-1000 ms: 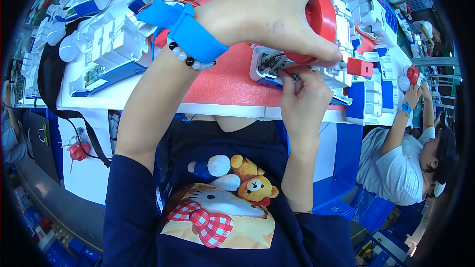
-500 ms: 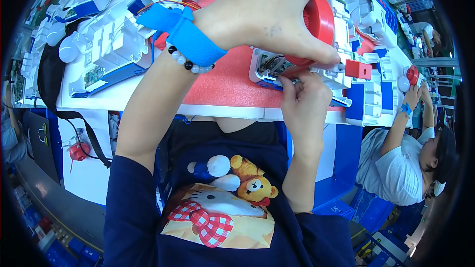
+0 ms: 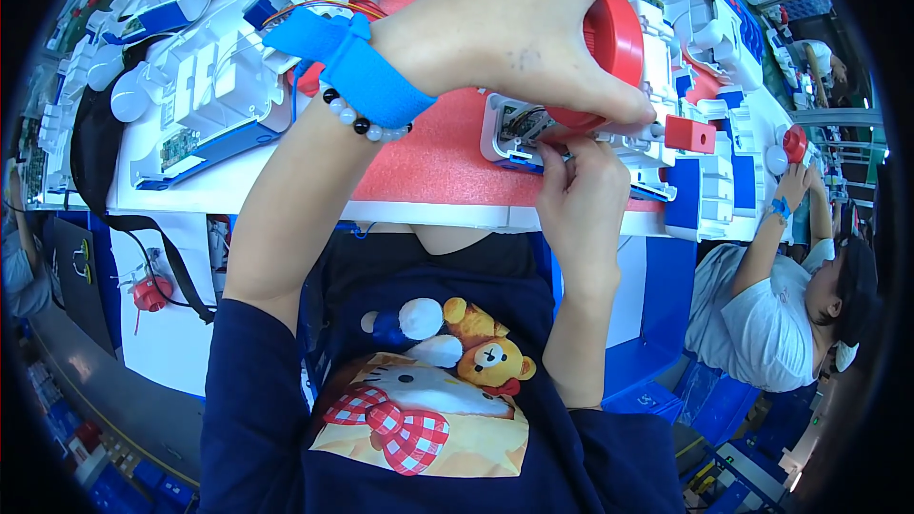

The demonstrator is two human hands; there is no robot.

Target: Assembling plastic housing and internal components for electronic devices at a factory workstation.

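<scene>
My left hand (image 3: 519,29) is wrapped round a red round part (image 3: 622,35), its thumb along the lower side near a small grey shaft. A red rectangular block (image 3: 690,134) sits at the end of that shaft. Under the red part lies a white housing with a blue lower edge (image 3: 491,133), with wires and electronics showing inside its left end. My right hand (image 3: 588,181) is closed at the housing's near edge, thumb and fingers bent together. Whatever those fingers pinch is hidden. A blue strap (image 3: 367,71) and a beaded bracelet circle my left wrist.
White housings with circuit boards (image 3: 205,86) crowd the left of the table; more white and blue housings (image 3: 714,14) stand at right. A red mat (image 3: 428,167) covers the middle. A black strap (image 3: 90,143) hangs over the left edge. A co-worker (image 3: 771,314) sits at right.
My right hand has shifted slightly left along the housing's near edge, fingers still bent together. The left hand and the red round part stay in place.
</scene>
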